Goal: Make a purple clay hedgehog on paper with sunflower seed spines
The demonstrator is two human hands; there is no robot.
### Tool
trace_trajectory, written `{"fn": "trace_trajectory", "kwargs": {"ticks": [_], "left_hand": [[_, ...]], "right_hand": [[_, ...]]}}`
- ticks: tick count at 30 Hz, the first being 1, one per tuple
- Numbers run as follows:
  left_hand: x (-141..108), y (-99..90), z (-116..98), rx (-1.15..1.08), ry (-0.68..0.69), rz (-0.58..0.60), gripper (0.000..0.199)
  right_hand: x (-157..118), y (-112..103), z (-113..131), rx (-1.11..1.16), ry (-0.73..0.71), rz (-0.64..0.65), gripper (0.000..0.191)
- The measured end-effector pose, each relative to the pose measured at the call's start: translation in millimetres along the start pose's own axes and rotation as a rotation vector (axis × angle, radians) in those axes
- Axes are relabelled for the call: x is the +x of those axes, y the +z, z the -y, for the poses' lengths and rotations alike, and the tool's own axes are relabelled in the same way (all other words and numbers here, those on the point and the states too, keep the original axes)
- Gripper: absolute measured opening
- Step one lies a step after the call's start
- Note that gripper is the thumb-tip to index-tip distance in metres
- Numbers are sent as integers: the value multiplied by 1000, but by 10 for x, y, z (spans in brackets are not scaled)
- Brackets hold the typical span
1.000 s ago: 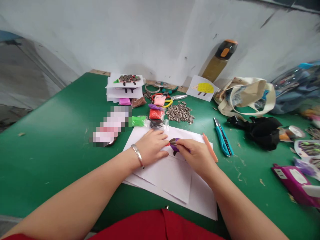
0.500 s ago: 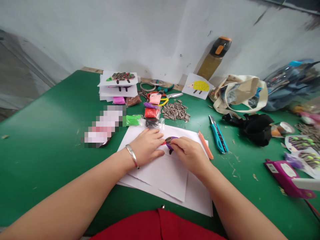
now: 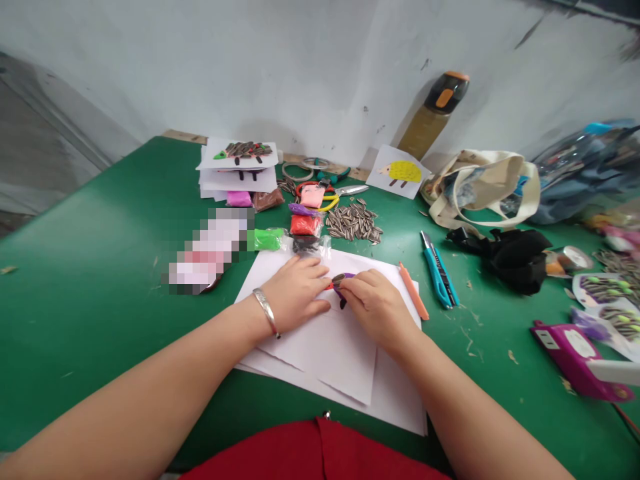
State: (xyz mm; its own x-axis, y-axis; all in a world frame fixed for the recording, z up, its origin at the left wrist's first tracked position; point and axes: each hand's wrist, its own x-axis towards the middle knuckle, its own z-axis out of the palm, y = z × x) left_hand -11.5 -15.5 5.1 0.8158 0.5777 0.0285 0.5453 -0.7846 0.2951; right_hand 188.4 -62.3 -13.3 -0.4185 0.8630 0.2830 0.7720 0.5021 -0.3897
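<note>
White paper sheets (image 3: 345,360) lie stacked on the green table. My left hand (image 3: 299,293) rests flat on the top sheet with its fingers spread, a silver bangle on the wrist. A small purple clay figure (image 3: 339,283) with a red tip, a black leg and striped seeds sits on that sheet, partly covered by my right hand (image 3: 373,303). The fingertips of my right hand are pinched together on the figure; whatever is between them is hidden. A pile of striped sunflower seeds (image 3: 354,221) lies behind the paper.
Clay packets (image 3: 305,225), scissors (image 3: 353,190) and finished seed pictures (image 3: 240,155) stand behind. A blurred phone (image 3: 210,253) lies left. To the right are an orange tool (image 3: 414,291), a blue cutter (image 3: 439,272), a black cloth item (image 3: 515,257), a cream bag (image 3: 480,187) and a magenta device (image 3: 570,360).
My right hand has shifted slightly over the purple figure, covering more of its right side. My left hand stays in place on the paper. The view has moved a little.
</note>
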Motion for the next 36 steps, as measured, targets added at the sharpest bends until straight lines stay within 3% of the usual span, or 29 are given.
{"fn": "trace_trajectory", "kwargs": {"ticks": [10,25,31,36], "left_hand": [[7,9,-5,1,-6,2,21],[-15,30,42,-12,34,-18,26],[-55,74,26,37,81,-112,33],[-49,90,14,51,91,-79,33]], "right_hand": [[5,47,26,-46,-57,-53,22],[-39,-113,-48,-24,165,-77,15],[-29,-106,-50,24,158,-23,19],[-23,-108,-64,14,169,-34,20]]}}
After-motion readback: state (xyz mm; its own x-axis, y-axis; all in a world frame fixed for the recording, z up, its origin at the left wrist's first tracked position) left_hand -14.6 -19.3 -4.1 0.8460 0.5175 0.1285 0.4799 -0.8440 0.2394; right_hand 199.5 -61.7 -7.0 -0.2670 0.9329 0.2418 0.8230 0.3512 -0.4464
